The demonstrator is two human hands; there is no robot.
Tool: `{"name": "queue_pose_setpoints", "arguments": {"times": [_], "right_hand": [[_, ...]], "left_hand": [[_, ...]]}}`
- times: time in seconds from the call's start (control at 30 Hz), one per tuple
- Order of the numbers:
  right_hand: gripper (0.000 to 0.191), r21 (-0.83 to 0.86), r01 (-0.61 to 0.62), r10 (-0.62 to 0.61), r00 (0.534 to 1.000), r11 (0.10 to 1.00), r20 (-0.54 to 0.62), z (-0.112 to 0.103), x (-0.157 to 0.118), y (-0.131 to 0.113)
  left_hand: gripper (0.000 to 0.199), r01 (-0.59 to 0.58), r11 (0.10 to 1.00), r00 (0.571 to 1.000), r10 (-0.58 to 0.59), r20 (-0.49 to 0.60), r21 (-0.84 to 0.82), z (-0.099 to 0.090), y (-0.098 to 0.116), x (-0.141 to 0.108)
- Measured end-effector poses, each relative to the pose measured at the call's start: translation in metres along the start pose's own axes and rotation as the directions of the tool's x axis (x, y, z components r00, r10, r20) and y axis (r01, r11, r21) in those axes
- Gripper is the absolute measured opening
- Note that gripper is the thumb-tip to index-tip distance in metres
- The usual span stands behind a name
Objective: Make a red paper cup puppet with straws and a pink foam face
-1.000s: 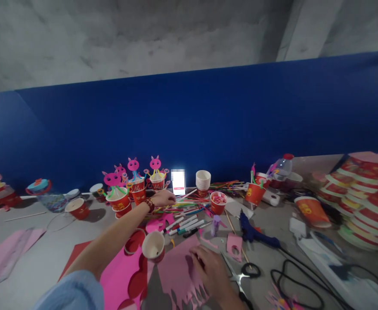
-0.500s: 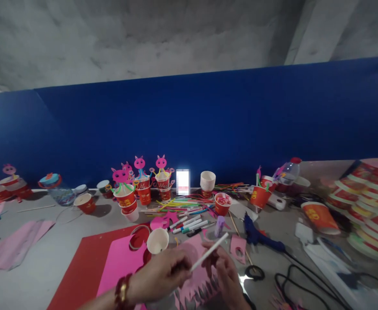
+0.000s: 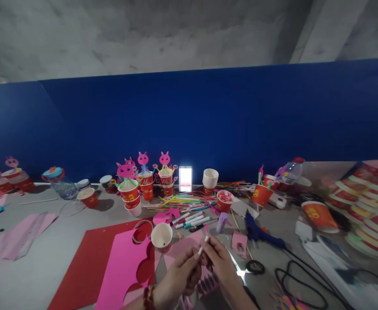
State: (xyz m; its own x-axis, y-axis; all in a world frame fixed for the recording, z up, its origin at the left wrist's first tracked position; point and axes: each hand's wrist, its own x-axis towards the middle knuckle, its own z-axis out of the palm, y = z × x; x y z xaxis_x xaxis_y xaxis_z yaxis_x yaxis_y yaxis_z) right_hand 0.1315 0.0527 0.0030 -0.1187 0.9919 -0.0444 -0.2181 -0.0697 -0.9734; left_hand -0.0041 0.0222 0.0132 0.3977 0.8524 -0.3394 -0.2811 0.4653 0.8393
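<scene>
My left hand (image 3: 184, 271) and my right hand (image 3: 219, 260) meet near the bottom middle, both pinching a slim white stick (image 3: 203, 245). Only a short stretch of the stick shows between the fingers, so I cannot tell whether it is a marker or a paper tube. Beneath the hands lies pink paper (image 3: 182, 243) with a row of dark-lined cuts. A paper cup (image 3: 162, 237) stands just left of the hands. Past the cup, a bright pink sheet (image 3: 118, 262) with round cutouts rests on a red sheet (image 3: 82, 258).
Several markers (image 3: 193, 221) and a purple glue stick (image 3: 221, 222) lie ahead of the hands. Scissors (image 3: 255, 267), a blue glue gun (image 3: 263, 234) and its cord are on the right. Decorated cups (image 3: 129, 193) with pink figures line the back, and stacked red cups (image 3: 370, 202) fill the far right.
My hands have come closer together along the white stick, which now shows much less of its length. My right hand now grips its upper part.
</scene>
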Motion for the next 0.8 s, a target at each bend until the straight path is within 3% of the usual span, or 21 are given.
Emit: {"name": "queue_pose_setpoints", "arguments": {"times": [0.1,0.27,0.37,0.47,0.57,0.67,0.8], "right_hand": [[0.057,-0.003,-0.012,0.012,0.999,1.0,-0.031,-0.001,0.003,0.003],[0.054,-0.208,0.088,-0.107,0.991,0.974,-0.078,-0.001,0.017,0.011],[0.053,-0.312,0.158,-0.204,0.971,0.937,-0.121,0.0,0.037,0.016],[0.049,-0.435,0.226,-0.285,0.955,0.871,-0.075,0.003,0.068,0.017],[0.03,-0.602,0.31,-0.343,0.937,0.736,0.064,0.013,0.104,0.012],[0.016,-0.759,0.366,-0.333,0.92,0.538,0.207,0.032,0.139,0.007],[0.022,-0.863,0.435,-0.216,0.896,0.258,0.387,0.058,0.176,0.005]], "left_hand": [[0.056,0.0,0.997,1.0,-0.002,-0.025,-0.076,0.007,-0.004,0.005],[0.061,0.103,0.975,0.993,-0.089,0.079,-0.199,-0.004,-0.006,0.015],[0.063,0.12,0.941,0.989,-0.085,0.121,-0.317,-0.015,-0.012,0.023],[0.057,0.122,0.873,0.981,-0.035,0.189,-0.472,-0.021,-0.017,0.026],[0.048,0.107,0.828,0.964,0.049,0.261,-0.55,-0.022,-0.021,0.024],[0.041,0.099,0.824,0.94,0.106,0.323,-0.559,-0.021,-0.024,0.021],[0.034,0.063,0.827,0.903,0.192,0.385,-0.559,-0.021,-0.026,0.022]]}}
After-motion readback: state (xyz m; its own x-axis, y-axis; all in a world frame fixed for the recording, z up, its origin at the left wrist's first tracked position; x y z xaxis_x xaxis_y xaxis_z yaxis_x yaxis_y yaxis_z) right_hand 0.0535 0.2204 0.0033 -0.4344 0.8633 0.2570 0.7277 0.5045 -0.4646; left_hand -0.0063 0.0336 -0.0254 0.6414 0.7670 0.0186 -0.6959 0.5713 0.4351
